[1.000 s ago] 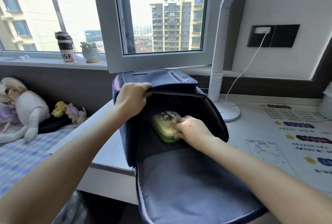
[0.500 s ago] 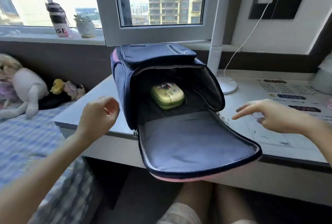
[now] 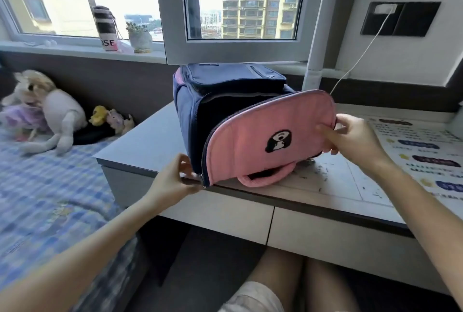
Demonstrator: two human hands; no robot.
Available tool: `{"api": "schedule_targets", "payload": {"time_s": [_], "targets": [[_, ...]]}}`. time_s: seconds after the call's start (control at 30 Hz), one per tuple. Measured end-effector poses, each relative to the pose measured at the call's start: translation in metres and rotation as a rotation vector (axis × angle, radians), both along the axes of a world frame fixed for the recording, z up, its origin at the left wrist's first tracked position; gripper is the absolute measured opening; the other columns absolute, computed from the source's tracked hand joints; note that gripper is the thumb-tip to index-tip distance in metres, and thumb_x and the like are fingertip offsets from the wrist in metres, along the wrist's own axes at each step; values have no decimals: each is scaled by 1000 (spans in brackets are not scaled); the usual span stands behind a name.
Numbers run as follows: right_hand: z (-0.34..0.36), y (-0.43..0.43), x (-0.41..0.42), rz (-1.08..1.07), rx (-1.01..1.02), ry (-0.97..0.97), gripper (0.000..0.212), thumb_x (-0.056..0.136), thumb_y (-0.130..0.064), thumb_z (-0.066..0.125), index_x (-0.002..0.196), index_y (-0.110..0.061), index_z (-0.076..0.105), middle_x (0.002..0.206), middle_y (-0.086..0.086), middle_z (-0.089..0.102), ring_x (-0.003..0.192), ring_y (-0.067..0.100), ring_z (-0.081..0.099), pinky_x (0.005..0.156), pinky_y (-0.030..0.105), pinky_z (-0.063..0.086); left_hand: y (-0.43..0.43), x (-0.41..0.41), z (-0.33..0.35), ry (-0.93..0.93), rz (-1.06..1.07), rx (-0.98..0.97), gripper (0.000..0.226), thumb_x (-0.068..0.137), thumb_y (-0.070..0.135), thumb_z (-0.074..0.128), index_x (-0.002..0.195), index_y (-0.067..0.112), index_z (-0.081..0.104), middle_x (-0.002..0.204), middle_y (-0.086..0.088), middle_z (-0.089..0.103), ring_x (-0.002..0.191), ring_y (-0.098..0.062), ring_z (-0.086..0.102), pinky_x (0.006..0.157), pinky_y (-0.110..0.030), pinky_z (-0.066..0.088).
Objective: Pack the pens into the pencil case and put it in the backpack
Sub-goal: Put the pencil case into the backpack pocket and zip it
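Observation:
A navy backpack (image 3: 225,86) lies on the desk (image 3: 145,146) near its left front edge. Its pink front flap (image 3: 250,141), with a small dark cartoon patch, is swung up and nearly covers the opening. My right hand (image 3: 350,136) grips the flap's right edge. My left hand (image 3: 175,181) pinches at the zipper end at the flap's lower left corner. The green pencil case is hidden behind the flap. A dark gap remains along the top of the flap.
A white lamp pole (image 3: 318,43) stands behind the backpack, with a white cable (image 3: 363,53) running to a wall socket. A printed sheet (image 3: 421,151) covers the desk's right side. A bed with plush toys (image 3: 50,111) lies to the left. My knees are under the desk.
The flap, lying open and flat before, is now lifted over the opening. My right hand took its edge, my left hand moved to the zipper corner, and the pencil case went out of sight.

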State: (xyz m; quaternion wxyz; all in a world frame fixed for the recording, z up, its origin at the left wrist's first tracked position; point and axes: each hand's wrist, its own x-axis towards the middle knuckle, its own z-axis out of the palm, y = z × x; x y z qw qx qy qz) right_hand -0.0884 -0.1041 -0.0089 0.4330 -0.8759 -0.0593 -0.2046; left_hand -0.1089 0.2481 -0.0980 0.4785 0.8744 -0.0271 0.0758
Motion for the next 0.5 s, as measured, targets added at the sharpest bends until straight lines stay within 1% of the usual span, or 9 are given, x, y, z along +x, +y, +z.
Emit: {"api": "schedule_targets", "payload": {"time_s": [0.07, 0.1, 0.17, 0.2, 0.23, 0.33, 0.4, 0.43, 0.5], "targets": [[3, 21, 18, -155, -30, -48, 24, 81, -37, 63, 95, -18, 62, 83, 9, 70, 73, 27, 65, 69, 39, 52, -5, -4, -3, -35, 44, -6, 46, 61, 12, 80, 96, 18, 51, 83, 5, 68, 79, -13, 67, 77, -43, 55], [4, 32, 25, -229, -54, -72, 30, 82, -35, 63, 104, -16, 60, 91, 10, 69, 83, 30, 64, 72, 37, 50, -6, -7, -5, -46, 61, -31, 43, 62, 14, 80, 94, 22, 51, 79, 6, 70, 76, -10, 67, 74, -39, 54], [7, 56, 32, -287, -129, -123, 45, 82, -29, 64, 123, -15, 50, 98, 10, 67, 89, 30, 61, 68, 30, 41, -10, -11, -8, -39, 73, -104, 41, 63, 19, 79, 92, 26, 51, 76, 7, 72, 73, -6, 68, 72, -33, 53], [6, 69, 32, -256, -208, -168, 53, 82, -26, 65, 130, -17, 45, 100, 11, 66, 90, 30, 61, 69, 29, 41, -11, -12, -9, -22, 72, -134, 43, 64, 21, 80, 94, 26, 50, 77, 6, 73, 74, -6, 68, 73, -32, 52], [3, 83, 29, -198, -311, -213, 59, 82, -25, 65, 136, -20, 41, 103, 12, 65, 92, 30, 60, 73, 31, 43, -13, -13, -10, -1, 69, -167, 44, 64, 23, 80, 96, 27, 49, 78, 6, 74, 75, -6, 68, 74, -30, 51], [-13, 119, 14, -2, -593, -253, 58, 84, -31, 60, 138, -28, 41, 128, 16, 53, 112, 31, 48, 91, 37, 42, -19, -13, -8, 55, 82, -271, 43, 66, 24, 79, 97, 26, 49, 76, 4, 75, 77, -7, 69, 77, -31, 50], [-22, 137, -1, 107, -641, -267, 60, 82, -34, 62, 138, -25, 42, 139, 19, 43, 123, 35, 40, 100, 43, 38, -22, -14, -4, 88, 123, -337, 42, 67, 23, 79, 97, 23, 50, 74, 3, 75, 72, -6, 68, 72, -28, 47], [-25, 143, -7, 156, -651, -305, 62, 79, -33, 65, 137, -22, 44, 140, 21, 43, 126, 37, 39, 103, 46, 37, -24, -14, -2, 105, 134, -365, 42, 66, 23, 80, 97, 21, 51, 73, 1, 75, 69, -5, 68, 68, -27, 45], [-33, 152, -16, 226, -743, -430, 66, 72, -29, 74, 132, -15, 52, 135, 23, 48, 124, 39, 44, 102, 49, 39, -25, -16, 3, 107, 127, -408, 41, 67, 18, 79, 95, 15, 49, 71, -4, 74, 60, -8, 66, 61, -25, 43]]}}
